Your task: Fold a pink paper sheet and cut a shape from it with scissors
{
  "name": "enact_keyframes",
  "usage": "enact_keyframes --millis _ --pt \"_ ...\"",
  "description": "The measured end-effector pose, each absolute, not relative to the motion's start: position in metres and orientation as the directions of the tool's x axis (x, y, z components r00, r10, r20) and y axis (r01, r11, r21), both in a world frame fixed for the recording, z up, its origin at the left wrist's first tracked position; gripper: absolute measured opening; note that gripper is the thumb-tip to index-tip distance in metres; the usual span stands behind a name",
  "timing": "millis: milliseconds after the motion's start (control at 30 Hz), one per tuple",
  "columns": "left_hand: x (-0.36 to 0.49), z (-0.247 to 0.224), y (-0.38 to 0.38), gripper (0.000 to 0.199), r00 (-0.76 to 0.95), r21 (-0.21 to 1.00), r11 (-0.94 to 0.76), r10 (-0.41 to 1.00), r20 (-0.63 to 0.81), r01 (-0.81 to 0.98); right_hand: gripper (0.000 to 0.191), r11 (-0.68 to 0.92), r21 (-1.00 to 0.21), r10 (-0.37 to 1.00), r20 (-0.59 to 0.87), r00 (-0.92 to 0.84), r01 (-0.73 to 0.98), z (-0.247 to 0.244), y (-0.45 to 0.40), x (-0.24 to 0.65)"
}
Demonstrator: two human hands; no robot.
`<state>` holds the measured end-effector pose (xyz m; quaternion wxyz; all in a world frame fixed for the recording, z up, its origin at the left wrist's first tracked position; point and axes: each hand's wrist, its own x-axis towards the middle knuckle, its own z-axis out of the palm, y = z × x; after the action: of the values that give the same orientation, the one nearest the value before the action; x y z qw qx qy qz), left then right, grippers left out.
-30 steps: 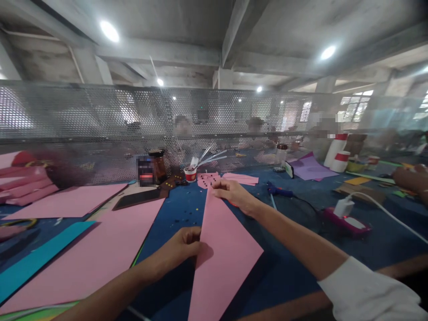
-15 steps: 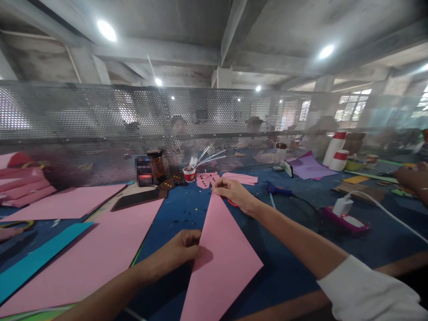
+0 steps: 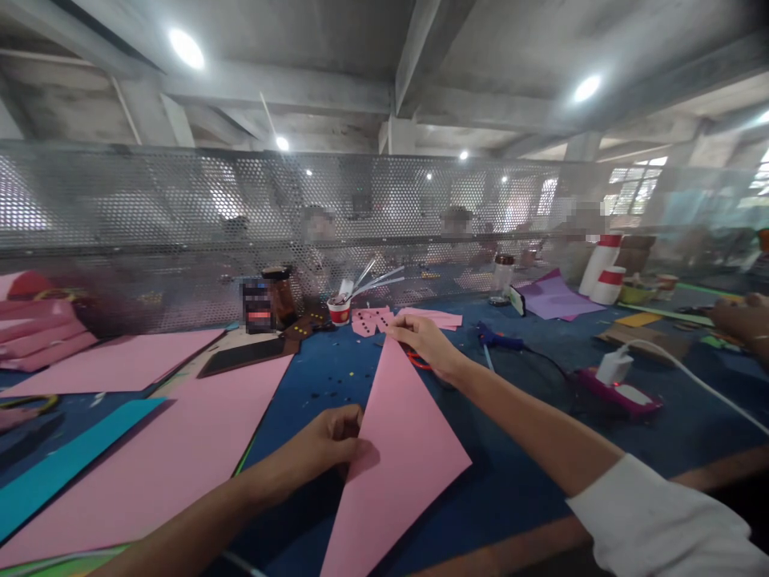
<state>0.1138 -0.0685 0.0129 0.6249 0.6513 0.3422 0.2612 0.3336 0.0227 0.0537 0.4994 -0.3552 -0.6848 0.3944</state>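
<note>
A sheet of pink paper (image 3: 405, 457), pointed at its top and right corners, is held up between both hands over the blue table. My left hand (image 3: 340, 437) is closed on its left edge, thumb on the near face and the other fingers partly hidden. At the top corner, my right hand (image 3: 426, 340) pinches the tip between thumb and fingers. Red scissors handles (image 3: 419, 360) show just behind the paper, below my right hand. Beyond that hand lie pink cut pieces with dark dots (image 3: 369, 320).
Large pink sheets (image 3: 180, 441), a teal strip (image 3: 84, 453) and a dark phone (image 3: 240, 357) lie left. To the right are a blue glue gun (image 3: 500, 338), a magenta power strip (image 3: 618, 391) and purple paper (image 3: 558, 296). A perforated metal screen (image 3: 360, 200) stands behind. Another person's hand (image 3: 742, 320) is far right.
The pink sheet's top corner and my right fingertips have shifted slightly right and up. My left hand keeps its hold on the left edge. The view has moved a little.
</note>
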Motion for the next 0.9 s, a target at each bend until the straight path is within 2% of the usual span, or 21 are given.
enact_keyframes --millis 133,300,367,400,467,500,533,600,700,800,900 --pt "0.112 0.009 -0.064 0.024 0.603 0.996 0.048 0.793 -0.084 0.075 0.026 0.430 -0.899 0.892 0.411 -0.187 0.078 0.051 0.029 0.338" --pt "0.106 0.011 -0.055 0.025 0.572 0.991 0.021 0.815 -0.094 0.134 0.031 0.439 -0.896 0.895 0.430 -0.118 0.065 0.050 0.040 0.345" --pt "0.101 0.015 -0.050 0.027 0.553 0.990 -0.019 0.831 -0.064 0.143 0.030 0.461 -0.879 0.886 0.446 -0.130 0.122 0.051 0.046 0.352" --pt "0.098 0.019 -0.047 0.028 0.525 0.988 -0.037 0.850 -0.047 0.148 0.030 0.478 -0.852 0.878 0.456 -0.146 0.215 0.051 0.050 0.357" --pt "0.092 0.025 -0.041 0.031 0.408 0.982 -0.035 0.912 -0.044 0.185 0.033 0.493 -0.705 0.864 0.466 -0.191 0.510 0.049 0.058 0.370" --pt "0.088 0.028 -0.038 0.032 0.334 0.978 -0.034 0.942 -0.038 0.205 0.033 0.457 -0.556 0.869 0.447 -0.214 0.694 0.047 0.062 0.378" --pt "0.084 0.031 -0.034 0.032 0.275 0.975 -0.036 0.961 -0.027 0.219 0.031 0.417 -0.488 0.881 0.423 -0.210 0.766 0.043 0.065 0.385" --pt "0.076 0.036 -0.027 0.030 0.193 0.969 -0.040 0.981 -0.008 0.244 0.024 0.352 -0.408 0.906 0.373 -0.198 0.842 0.033 0.072 0.398" --pt "0.065 0.039 -0.020 0.024 0.234 0.945 -0.047 0.972 -0.031 0.322 0.017 0.286 -0.301 0.943 0.257 -0.212 0.910 0.016 0.077 0.409" --pt "0.060 0.040 -0.017 0.022 0.320 0.862 -0.106 0.945 -0.069 0.497 0.021 0.271 -0.214 0.956 0.177 -0.236 0.939 0.007 0.080 0.409" --pt "0.061 0.036 -0.017 0.030 0.380 0.739 -0.199 0.921 -0.082 0.643 0.031 0.295 -0.155 0.951 0.138 -0.275 0.943 0.006 0.079 0.405"
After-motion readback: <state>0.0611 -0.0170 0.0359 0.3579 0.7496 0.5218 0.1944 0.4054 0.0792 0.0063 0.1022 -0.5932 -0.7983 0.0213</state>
